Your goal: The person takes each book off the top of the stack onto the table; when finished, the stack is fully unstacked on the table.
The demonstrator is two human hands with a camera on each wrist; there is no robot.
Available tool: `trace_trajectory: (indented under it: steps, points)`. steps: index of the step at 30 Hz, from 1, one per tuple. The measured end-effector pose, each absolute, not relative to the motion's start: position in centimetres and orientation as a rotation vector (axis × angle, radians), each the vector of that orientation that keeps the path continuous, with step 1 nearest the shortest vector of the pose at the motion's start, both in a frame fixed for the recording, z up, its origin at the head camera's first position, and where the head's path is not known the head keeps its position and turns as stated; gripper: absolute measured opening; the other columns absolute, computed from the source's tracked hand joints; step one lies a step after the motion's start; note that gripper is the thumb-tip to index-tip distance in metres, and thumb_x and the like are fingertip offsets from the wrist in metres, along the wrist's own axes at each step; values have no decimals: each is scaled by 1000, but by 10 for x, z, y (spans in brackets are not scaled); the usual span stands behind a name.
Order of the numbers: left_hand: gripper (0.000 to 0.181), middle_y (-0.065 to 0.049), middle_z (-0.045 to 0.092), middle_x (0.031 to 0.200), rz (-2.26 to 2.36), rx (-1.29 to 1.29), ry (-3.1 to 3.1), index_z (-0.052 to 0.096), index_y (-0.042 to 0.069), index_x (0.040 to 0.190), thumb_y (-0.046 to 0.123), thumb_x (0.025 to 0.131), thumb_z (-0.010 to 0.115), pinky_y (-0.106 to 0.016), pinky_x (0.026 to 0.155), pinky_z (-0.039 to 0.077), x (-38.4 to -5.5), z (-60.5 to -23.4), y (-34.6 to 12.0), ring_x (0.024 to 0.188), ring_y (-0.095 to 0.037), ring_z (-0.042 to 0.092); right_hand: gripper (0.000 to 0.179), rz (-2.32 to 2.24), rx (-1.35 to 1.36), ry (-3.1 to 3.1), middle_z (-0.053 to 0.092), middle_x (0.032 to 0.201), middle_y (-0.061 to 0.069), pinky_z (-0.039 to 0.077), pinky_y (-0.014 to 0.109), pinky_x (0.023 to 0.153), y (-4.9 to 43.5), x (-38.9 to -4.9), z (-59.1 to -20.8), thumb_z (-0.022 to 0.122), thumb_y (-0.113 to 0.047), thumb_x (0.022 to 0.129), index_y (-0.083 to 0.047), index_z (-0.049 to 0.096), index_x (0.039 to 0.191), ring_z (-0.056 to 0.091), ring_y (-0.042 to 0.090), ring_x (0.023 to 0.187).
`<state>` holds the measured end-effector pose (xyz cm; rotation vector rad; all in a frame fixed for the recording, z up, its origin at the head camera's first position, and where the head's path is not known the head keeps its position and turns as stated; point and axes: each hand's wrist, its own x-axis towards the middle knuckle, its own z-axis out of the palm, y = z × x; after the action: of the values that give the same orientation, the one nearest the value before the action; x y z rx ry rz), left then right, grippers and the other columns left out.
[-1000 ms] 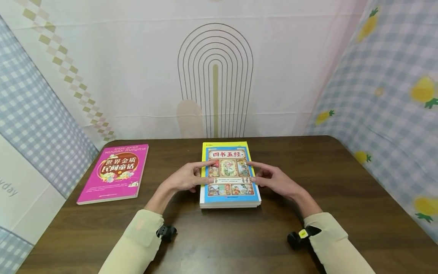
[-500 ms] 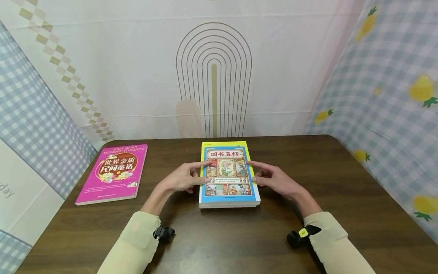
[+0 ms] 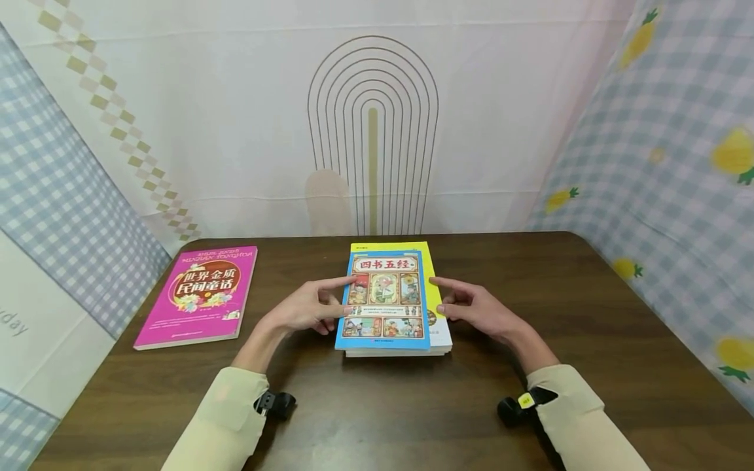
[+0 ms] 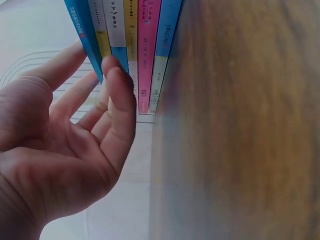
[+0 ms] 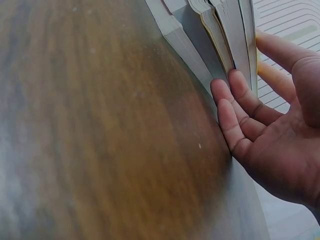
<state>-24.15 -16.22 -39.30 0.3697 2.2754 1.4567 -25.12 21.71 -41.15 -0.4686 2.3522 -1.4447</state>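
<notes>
A blue picture-covered book (image 3: pixel 385 330) lies on top of a stack, shifted left of the yellow-and-white book (image 3: pixel 389 247) beneath it. My left hand (image 3: pixel 306 307) holds the blue book by its left edge, two fingertips on the cover. In the left wrist view the blue book's spine (image 4: pixel 82 35) tilts away from the spines below, with fingers curled under it. My right hand (image 3: pixel 480 311) touches the right side of the stack. In the right wrist view its fingers lie against the page edges (image 5: pixel 227 35).
A pink book (image 3: pixel 197 297) lies face up at the left of the brown wooden table (image 3: pixel 377 418). White and checked cloths (image 3: pixel 235 131) hang behind and at the sides. Each wrist wears a small black camera (image 3: pixel 277 404).
The blue book has slid left and slightly toward me, uncovering the yellow book's right side. My left hand has moved left with it. My right hand has stayed beside the stack.
</notes>
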Motion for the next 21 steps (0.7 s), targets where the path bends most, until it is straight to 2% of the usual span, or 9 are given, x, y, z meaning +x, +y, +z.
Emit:
trace_trajectory:
  steps: [8, 16, 21]
  points:
    - [70, -6, 63, 75, 1496, 395, 2212, 49, 25, 160, 15, 96, 77, -33, 61, 60, -239, -391, -166, 63, -19, 62, 68, -1424, -460, 2356, 63, 117, 16, 55, 33, 90, 218, -253, -413, 73, -32, 102, -17, 45, 162, 57, 27, 104]
    - [72, -10, 70, 96, 1514, 430, 2144, 47, 20, 161, 14, 96, 77, -35, 69, 64, -240, -390, -169, 80, -20, 70, 68, -1441, -459, 2347, 63, 118, 16, 56, 32, 90, 215, -253, -412, 73, -31, 102, -17, 45, 162, 57, 26, 104]
    - [75, -13, 67, 93, 1516, 417, 2117, 47, 21, 161, 12, 94, 79, -33, 68, 64, -241, -391, -168, 72, -21, 68, 67, -1434, -452, 2360, 63, 117, 16, 55, 32, 89, 216, -252, -412, 73, -30, 102, -17, 45, 162, 57, 27, 104]
